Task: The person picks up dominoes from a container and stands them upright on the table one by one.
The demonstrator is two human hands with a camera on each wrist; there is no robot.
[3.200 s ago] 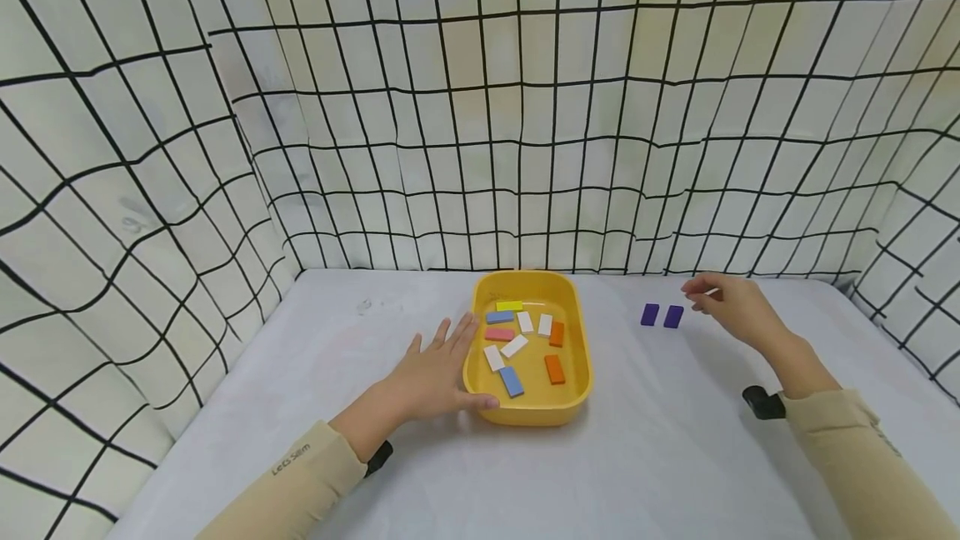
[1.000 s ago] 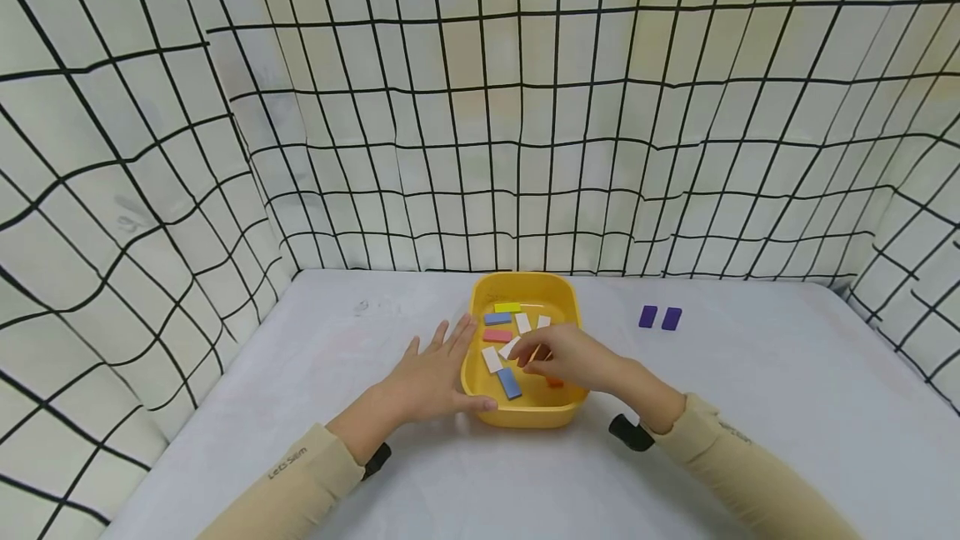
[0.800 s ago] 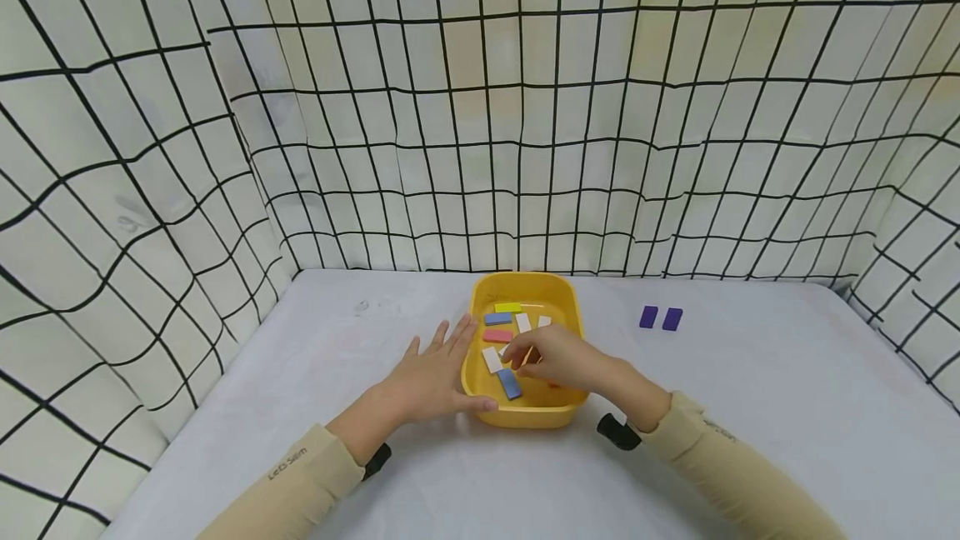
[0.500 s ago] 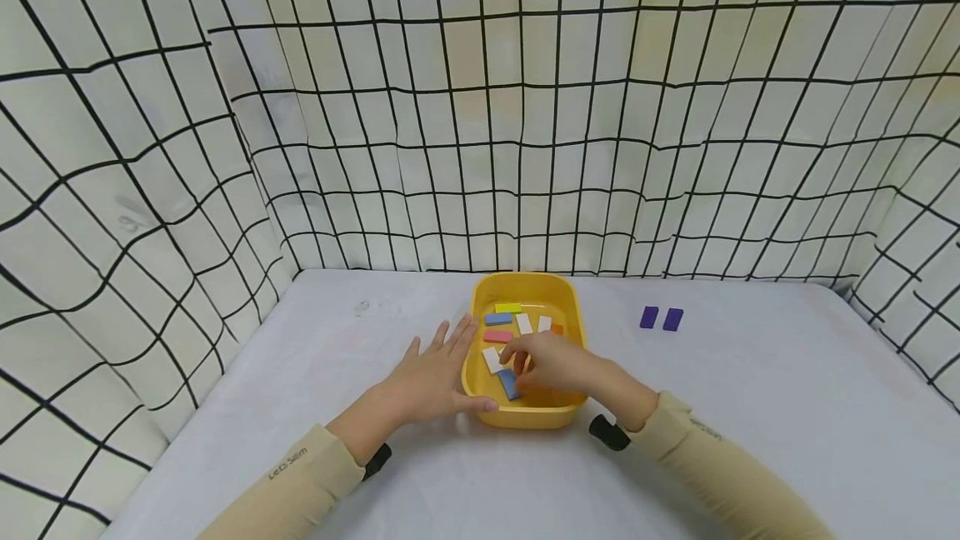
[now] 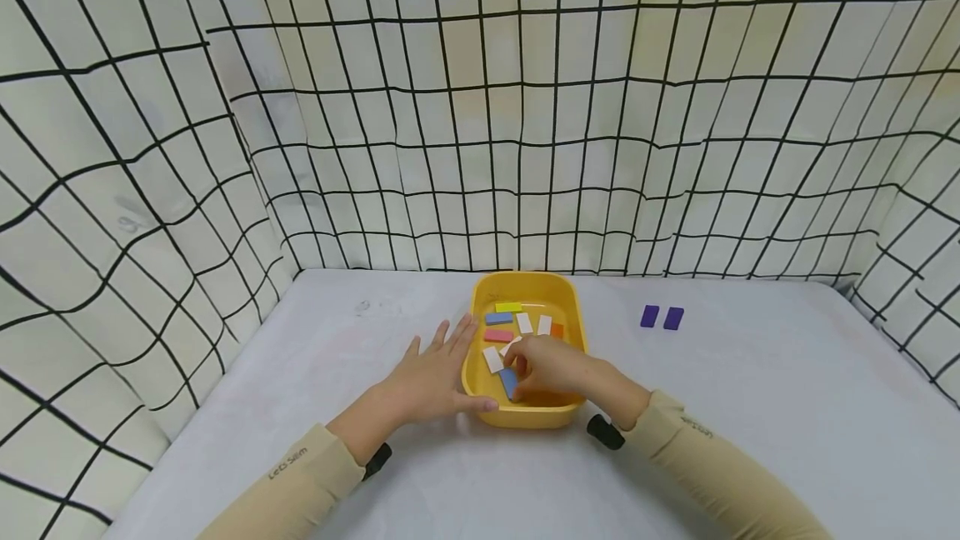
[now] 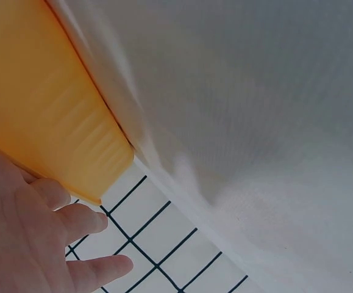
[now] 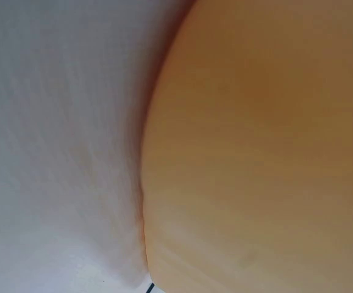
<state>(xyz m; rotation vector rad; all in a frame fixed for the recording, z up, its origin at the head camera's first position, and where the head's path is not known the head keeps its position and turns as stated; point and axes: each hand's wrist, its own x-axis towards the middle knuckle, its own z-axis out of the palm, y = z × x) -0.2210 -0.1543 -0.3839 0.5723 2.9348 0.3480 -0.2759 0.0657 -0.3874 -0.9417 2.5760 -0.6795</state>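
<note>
In the head view a yellow plastic tray holds small flat rectangular blocks. My left hand rests against the tray's left rim, fingers spread and thumb at the near edge; the left wrist view also shows its fingers beside the tray wall. Inside the tray, my right hand has its thumb and fingers curled at the nearer blue block, pinching its right edge; the fingertips are partly hidden. Around it lie a white block, a pink block and an orange block.
Two purple blocks lie side by side on the white tabletop, right of the tray. A yellow block and another blue block are at the tray's far end. A white curtain with black grid lines encloses the table.
My right hand has come from beside the purple blocks into the tray, then edged left and nearer to the blue block, its fingers closing. The left hand and tray have stayed put.
</note>
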